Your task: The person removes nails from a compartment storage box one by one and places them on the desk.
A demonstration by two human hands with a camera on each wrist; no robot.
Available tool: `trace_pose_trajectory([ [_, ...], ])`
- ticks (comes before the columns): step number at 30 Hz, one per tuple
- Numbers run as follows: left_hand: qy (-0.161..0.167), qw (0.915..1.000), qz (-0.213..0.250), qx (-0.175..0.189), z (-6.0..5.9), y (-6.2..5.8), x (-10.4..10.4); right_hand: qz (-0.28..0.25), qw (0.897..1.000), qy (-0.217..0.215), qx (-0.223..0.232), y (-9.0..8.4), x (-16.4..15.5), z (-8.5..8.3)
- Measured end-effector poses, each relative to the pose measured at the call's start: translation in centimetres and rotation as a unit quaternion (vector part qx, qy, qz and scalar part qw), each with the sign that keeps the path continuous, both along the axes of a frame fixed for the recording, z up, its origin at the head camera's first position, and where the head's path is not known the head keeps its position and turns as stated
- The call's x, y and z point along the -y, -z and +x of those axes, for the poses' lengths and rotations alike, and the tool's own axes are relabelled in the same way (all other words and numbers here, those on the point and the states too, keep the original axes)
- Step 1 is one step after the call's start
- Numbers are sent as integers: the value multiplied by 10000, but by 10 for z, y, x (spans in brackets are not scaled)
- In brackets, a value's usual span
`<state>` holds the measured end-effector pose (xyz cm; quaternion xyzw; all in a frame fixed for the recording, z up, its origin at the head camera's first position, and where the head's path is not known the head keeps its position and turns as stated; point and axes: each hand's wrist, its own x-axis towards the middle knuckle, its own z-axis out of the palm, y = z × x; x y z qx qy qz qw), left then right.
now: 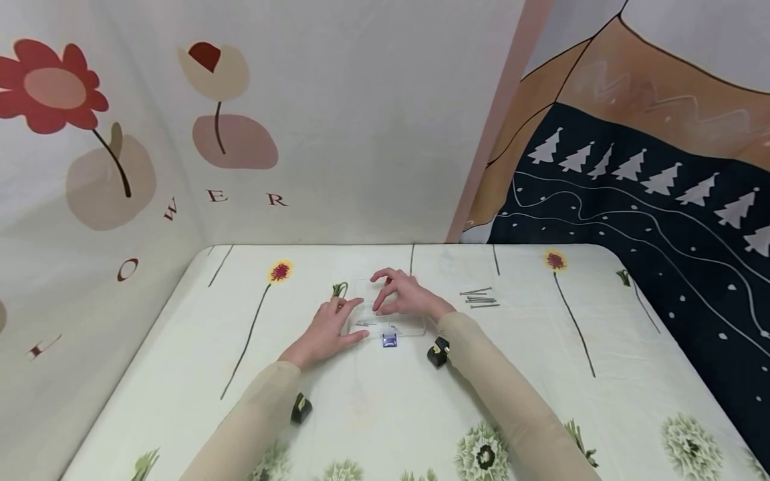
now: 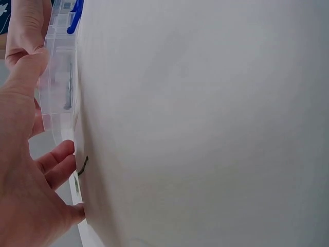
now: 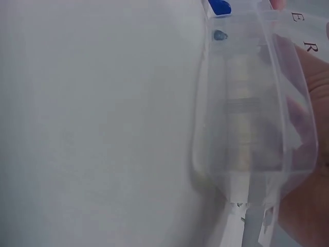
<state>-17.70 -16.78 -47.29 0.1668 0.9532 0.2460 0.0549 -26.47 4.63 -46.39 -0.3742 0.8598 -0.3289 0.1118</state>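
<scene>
**Steadying a clear box on the desk**

Seen from the head view, the work is laid out on a flower-printed desk (image 1: 541, 374), with painted cloth hung behind it. Going from the left, the left hand (image 1: 329, 329) is laid flat beside the box (image 1: 388, 324), fingers straight and spread, its tips against the box's left end; nothing is gripped by it. In the left wrist view the thumb (image 2: 23, 77) is seen pressed against the clear wall of the box (image 2: 59, 77), with a few thin nails dimly visible inside.

At the middle, the box is set low on the desk, its blue latch (image 1: 390, 340) turned toward the person. The lid appears to be down, though this cannot be told for sure through the clear plastic.

The right hand (image 1: 404, 295) is arched over the top of the box, fingers bent and spread, tips resting on the lid; its grip is loose, more a pressing than a clasp. Further right, well apart from the box, a small heap of nails (image 1: 480, 298) is left on the desk.

The step in hand is judged to be the steadying of the box. A next move would call for firm bracing by the left hand while the latch is worked.
</scene>
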Motion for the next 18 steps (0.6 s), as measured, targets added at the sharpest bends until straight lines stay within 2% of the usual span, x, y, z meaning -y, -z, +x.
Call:
trace_pose_trajectory([
  [6, 4, 10000, -21, -16, 0, 1, 1, 150, 9997, -131, -157, 3, 3, -3],
  [12, 19, 10000, 1, -13, 0, 2, 1, 619, 9970, -143, -443, -2, 6, -1],
  [18, 33, 10000, 3, -28, 1, 1, 2, 804, 9962, 10, -338, -6, 8, 3],
])
